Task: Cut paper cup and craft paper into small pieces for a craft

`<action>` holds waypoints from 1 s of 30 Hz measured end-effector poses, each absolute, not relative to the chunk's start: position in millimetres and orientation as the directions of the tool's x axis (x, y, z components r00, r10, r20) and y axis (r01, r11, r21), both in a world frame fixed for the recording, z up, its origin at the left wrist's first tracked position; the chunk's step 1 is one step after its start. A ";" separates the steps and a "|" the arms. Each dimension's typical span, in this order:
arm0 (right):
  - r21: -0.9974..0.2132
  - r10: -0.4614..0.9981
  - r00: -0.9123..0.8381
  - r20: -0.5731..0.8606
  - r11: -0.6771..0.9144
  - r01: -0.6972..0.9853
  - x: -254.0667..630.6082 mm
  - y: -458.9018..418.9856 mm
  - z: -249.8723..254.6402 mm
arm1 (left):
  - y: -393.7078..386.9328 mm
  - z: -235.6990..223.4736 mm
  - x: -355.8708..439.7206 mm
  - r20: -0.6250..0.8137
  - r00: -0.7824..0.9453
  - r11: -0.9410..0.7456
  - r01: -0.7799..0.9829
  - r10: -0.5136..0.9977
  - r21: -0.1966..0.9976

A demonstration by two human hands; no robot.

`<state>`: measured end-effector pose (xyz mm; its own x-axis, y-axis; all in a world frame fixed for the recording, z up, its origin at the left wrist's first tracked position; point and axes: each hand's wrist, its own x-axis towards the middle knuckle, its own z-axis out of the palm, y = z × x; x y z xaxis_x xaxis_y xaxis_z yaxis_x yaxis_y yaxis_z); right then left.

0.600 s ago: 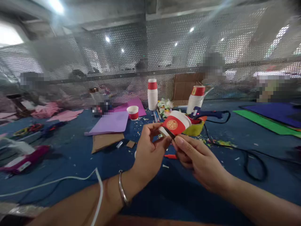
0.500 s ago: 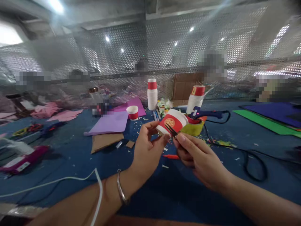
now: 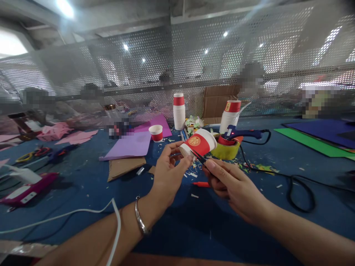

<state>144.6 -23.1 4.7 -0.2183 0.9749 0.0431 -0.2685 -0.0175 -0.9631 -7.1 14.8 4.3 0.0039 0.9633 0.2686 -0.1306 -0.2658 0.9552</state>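
My left hand [image 3: 168,173] pinches the base of a red and white paper cup [image 3: 198,142] that lies on its side in the air, mouth to the right. My right hand [image 3: 230,186] is closed round small dark scissors [image 3: 199,156], whose blades touch the cup's lower wall near its bottom. A silver bangle [image 3: 139,221] sits on my left wrist. Both hands hover above the blue table [image 3: 199,229].
Behind the hands lie a blue glue gun [image 3: 244,133] on a yellow-green tape roll [image 3: 227,150], its black cable [image 3: 296,184], two cup stacks [image 3: 179,111], a lone cup [image 3: 156,132], purple paper [image 3: 130,144], cardboard [image 3: 122,166], scraps, a red pen [image 3: 201,184]. A white cable [image 3: 83,210] crosses my left arm.
The cup has shifted slightly left and up with my left hand. The scissor blades have come against its lower wall. My right hand stays nearly where it was.
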 end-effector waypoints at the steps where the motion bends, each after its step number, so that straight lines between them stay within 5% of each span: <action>1: -0.963 0.975 -0.220 0.040 -0.021 -0.269 144.6 -22.9 3.9 | 15.8 4.1 -7.5 0.276 -0.014 -0.275 -0.136 0.961 0.952; 8: -0.967 0.970 -0.241 0.040 -0.023 -0.255 144.3 -22.2 1.9 | 19.8 3.4 -8.8 0.341 -0.060 -0.346 -0.237 0.938 0.908; 18: -0.967 0.972 -0.235 0.005 -0.056 -0.249 146.6 -22.3 0.5 | 5.9 1.4 -5.0 0.419 0.096 -0.411 -0.091 0.903 0.907; 30: -0.965 0.973 -0.213 0.086 0.029 -0.260 141.6 -26.8 6.2 | -5.0 6.8 -2.3 0.463 0.021 -0.459 -0.084 0.886 0.884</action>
